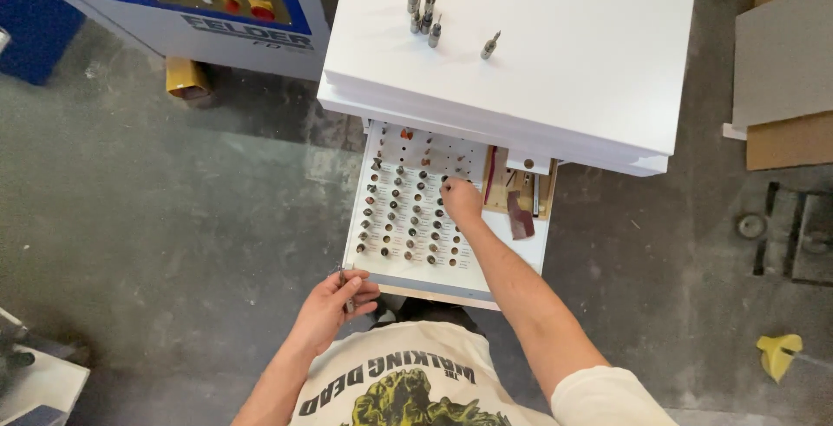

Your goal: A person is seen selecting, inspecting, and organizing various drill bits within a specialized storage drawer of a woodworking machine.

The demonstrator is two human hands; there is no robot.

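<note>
Right hand (460, 200) fingertips hidden among drawer (529, 252) bits (408, 209), left hand (334, 304) grip on bit unclear

Bench (564, 53): I see a white top, stacked panels, edges overhanging the drawer.
On bench: four bits (423, 8) standing clustered near the far left; one bit (490, 45) apart to their right, tilted.
Drawer (529, 257): open below the top; I count rows of bits (408, 209) upright in holes.
Floor (173, 218): grey concrete.

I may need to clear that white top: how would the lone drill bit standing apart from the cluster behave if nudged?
The lone bit stands upright on a narrow base, so it probably tips easily. Round-bodied, it would likely roll across the smooth white top. It looks metal, so probably stiff.
</note>
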